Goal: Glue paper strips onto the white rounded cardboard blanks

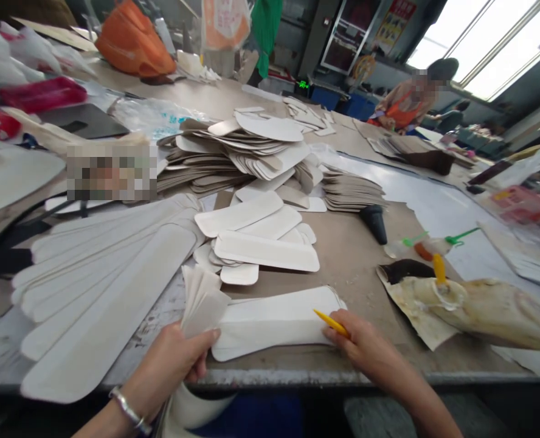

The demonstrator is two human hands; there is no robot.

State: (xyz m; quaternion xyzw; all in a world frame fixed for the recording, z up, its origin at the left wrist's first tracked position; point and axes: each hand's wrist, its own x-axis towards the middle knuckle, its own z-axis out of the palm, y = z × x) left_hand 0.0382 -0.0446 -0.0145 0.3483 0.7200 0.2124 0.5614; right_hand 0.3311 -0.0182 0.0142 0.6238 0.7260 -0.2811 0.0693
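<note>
My left hand [175, 359] is closed round a bunch of long white insole-shaped strips [200, 301], their ends fanning up above my thumb; a silver bracelet sits on that wrist. My right hand [359, 344] pinches a yellow stick [331, 323], its tip resting on a white padded piece [270, 321] that lies flat at the table's near edge. Both hands touch that piece's ends.
A fan of long white strips [101, 292] lies at the left. Loose white pieces [256, 240] and stacked brown ones [233, 152] fill the middle. A glue-caked pad [470, 307] and small bottles [416, 246] sit right. Another person [409, 100] works at the far side.
</note>
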